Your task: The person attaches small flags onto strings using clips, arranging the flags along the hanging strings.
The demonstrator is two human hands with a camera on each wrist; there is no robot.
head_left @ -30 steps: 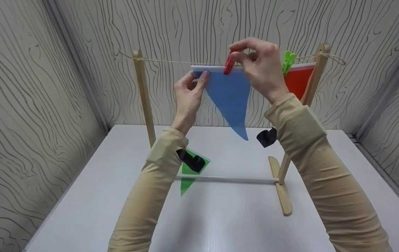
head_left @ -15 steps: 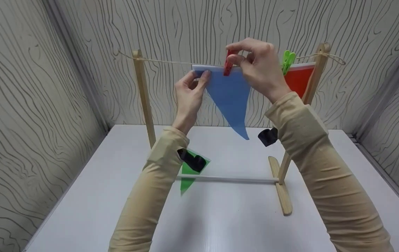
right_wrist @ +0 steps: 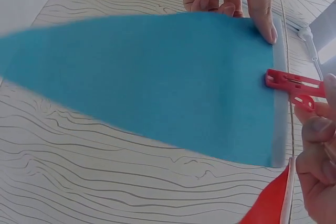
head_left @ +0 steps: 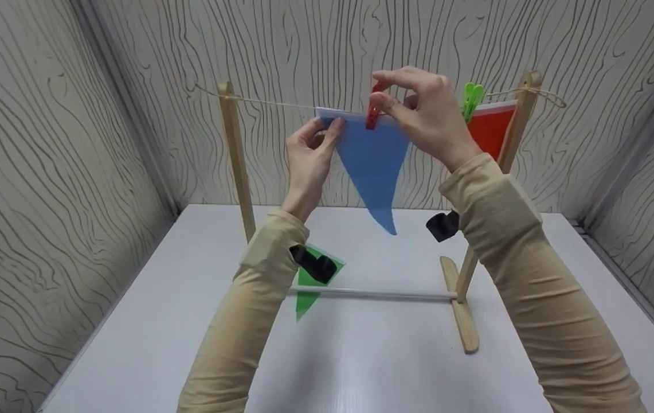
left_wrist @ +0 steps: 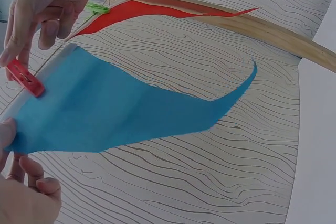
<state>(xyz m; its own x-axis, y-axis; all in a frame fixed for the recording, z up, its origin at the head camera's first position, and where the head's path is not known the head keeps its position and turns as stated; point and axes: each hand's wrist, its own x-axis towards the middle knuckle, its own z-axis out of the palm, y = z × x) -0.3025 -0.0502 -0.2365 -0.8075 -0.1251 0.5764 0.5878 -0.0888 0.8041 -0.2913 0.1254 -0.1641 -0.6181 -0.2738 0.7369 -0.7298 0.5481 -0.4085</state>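
A blue pennant (head_left: pixel 375 158) with a white top edge hangs point-down at the string (head_left: pixel 281 104). Thumb and fingers of my left hand (head_left: pixel 309 160) pinch its upper left corner. My right hand (head_left: pixel 433 112) pinches the handles of a red clothespin (head_left: pixel 372 109), whose nose sits over the middle of the pennant's white edge. In the right wrist view the red clothespin (right_wrist: pixel 294 85) spans that edge beside the string. A green clothespin (head_left: pixel 472 101) and a red pennant (head_left: pixel 493 132) are on the string to the right, partly behind my right hand.
Wooden posts stand at the left (head_left: pixel 236 160) and right (head_left: pixel 519 123), joined low down by a white rod (head_left: pixel 384 294). A green pennant (head_left: pixel 308 301) lies across the rod, partly hidden by my left sleeve. The white table (head_left: pixel 390 355) ends at a patterned wall.
The red clothespin and the pennant's top edge have dipped slightly, with the string sagging a little. The blue pennant's tip has swung left. My left hand stays at the corner.
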